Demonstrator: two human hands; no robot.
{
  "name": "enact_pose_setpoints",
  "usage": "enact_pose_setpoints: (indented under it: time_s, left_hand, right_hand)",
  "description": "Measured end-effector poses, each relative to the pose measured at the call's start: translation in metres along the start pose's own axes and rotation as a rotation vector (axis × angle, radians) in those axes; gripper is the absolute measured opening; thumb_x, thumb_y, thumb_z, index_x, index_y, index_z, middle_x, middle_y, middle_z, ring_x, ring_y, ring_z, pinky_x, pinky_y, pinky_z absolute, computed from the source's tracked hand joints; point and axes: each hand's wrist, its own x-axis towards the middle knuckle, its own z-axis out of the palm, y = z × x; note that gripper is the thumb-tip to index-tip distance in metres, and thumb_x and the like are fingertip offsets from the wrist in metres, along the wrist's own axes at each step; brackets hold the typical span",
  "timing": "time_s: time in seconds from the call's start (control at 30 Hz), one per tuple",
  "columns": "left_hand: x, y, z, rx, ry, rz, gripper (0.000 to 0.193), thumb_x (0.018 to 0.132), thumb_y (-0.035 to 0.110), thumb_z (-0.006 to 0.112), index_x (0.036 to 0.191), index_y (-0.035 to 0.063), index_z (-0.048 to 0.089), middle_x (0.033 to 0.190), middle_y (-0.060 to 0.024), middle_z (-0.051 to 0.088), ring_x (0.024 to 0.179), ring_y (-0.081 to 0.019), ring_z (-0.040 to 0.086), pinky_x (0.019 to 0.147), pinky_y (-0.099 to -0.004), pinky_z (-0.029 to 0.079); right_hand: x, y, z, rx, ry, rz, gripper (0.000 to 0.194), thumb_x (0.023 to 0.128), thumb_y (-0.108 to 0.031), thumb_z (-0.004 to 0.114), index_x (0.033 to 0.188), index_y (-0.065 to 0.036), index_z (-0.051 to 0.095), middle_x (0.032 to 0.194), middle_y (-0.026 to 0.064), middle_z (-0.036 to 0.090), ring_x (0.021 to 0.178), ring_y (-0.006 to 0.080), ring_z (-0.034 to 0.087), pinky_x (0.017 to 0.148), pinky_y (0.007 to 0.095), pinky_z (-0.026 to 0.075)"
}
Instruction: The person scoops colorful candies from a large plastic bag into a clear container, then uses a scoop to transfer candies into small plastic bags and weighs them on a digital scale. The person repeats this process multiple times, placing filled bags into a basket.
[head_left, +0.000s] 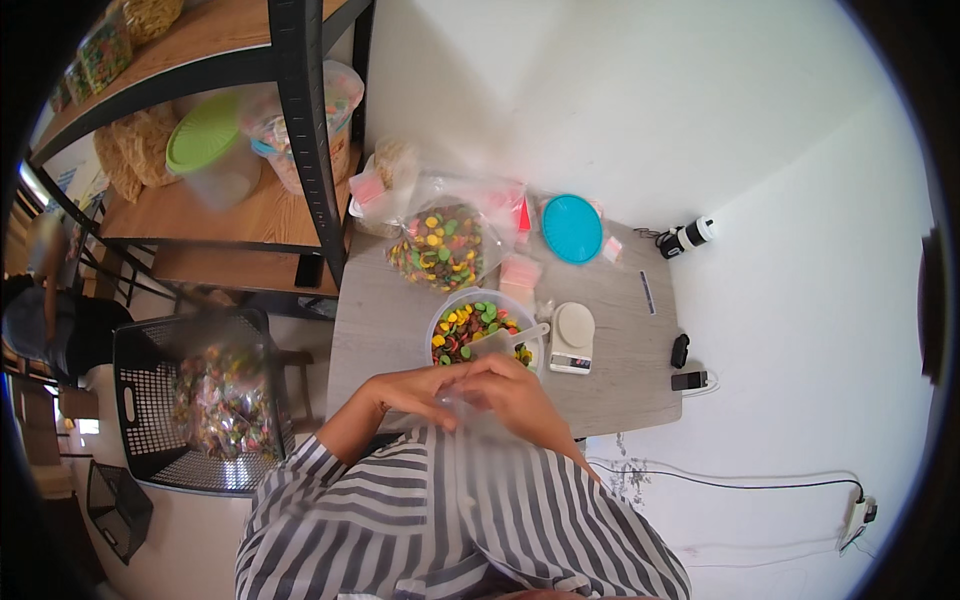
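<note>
My left hand (420, 394) and my right hand (506, 390) meet close to my striped shirt, at the near rim of a round tub. Between their fingers is a small clear plastic bag (452, 400), partly hidden and blurred. The tub (433, 330) holds brown, green, yellow and red candies, with a translucent scoop (491, 343) lying on them, its handle towards the right. Behind the tub stands a large clear bag of similar candies (442, 244). A white digital kitchen scale (572, 337) stands just right of the tub.
On the table (622, 390) are a blue lid (572, 229), pink-and-white packets (519, 274) and a black-and-white bottle (686, 238). Left of it, a black plastic crate (135, 390) holds filled bags, below a shelf rack (304, 135) with tubs. A person (60, 322) is at the far left.
</note>
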Motion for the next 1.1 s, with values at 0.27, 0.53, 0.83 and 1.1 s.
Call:
enact_pose_setpoints:
  time_s: [0.27, 0.53, 0.83, 1.1]
  left_hand:
    - [-0.01, 0.003, 0.0, 0.211, 0.292, 0.02, 0.084, 0.072, 0.016, 0.089, 0.142, 0.0038, 0.045, 0.131, -0.0068, 0.055, 0.12, -0.0176, 0.053, 0.104, -0.0338, 0.041]
    - [-0.012, -0.007, -0.001, 0.094, 0.392, 0.11, 0.068, 0.075, 0.014, 0.089, 0.131, 0.0053, 0.052, 0.121, -0.0041, 0.057, 0.114, -0.0149, 0.054, 0.1, -0.0327, 0.042]
    - [-0.021, -0.001, -0.007, 0.101, 0.657, 0.168, 0.056, 0.073, 0.011, 0.089, 0.118, 0.0073, 0.057, 0.105, -0.0013, 0.06, 0.102, -0.0129, 0.057, 0.09, -0.0306, 0.047]
    - [-0.032, -0.001, -0.009, 0.445, 0.866, 0.122, 0.057, 0.071, 0.014, 0.09, 0.117, 0.005, 0.057, 0.101, -0.0014, 0.06, 0.098, -0.0128, 0.056, 0.089, -0.0298, 0.047]
  right_hand:
    - [0.019, -0.001, 0.0, -0.1, 0.074, -0.096, 0.031, 0.077, -0.014, 0.078, 0.106, -0.004, 0.072, 0.113, 0.0067, 0.061, 0.11, 0.0273, 0.056, 0.096, 0.0379, 0.046]
    - [0.016, 0.0, -0.013, -0.19, 0.001, -0.275, 0.029, 0.079, -0.026, 0.08, 0.101, -0.008, 0.074, 0.107, 0.006, 0.066, 0.107, 0.0269, 0.055, 0.095, 0.0403, 0.043]
    - [0.01, 0.077, -0.024, -0.316, 0.331, 0.026, 0.031, 0.079, -0.007, 0.077, 0.109, -0.008, 0.071, 0.11, 0.0109, 0.063, 0.107, 0.0311, 0.055, 0.093, 0.0402, 0.043]
    - [-0.012, 0.125, -0.022, -0.684, 0.338, 0.168, 0.036, 0.076, -0.005, 0.077, 0.111, -0.009, 0.069, 0.122, 0.0118, 0.057, 0.114, 0.0332, 0.051, 0.093, 0.0417, 0.043]
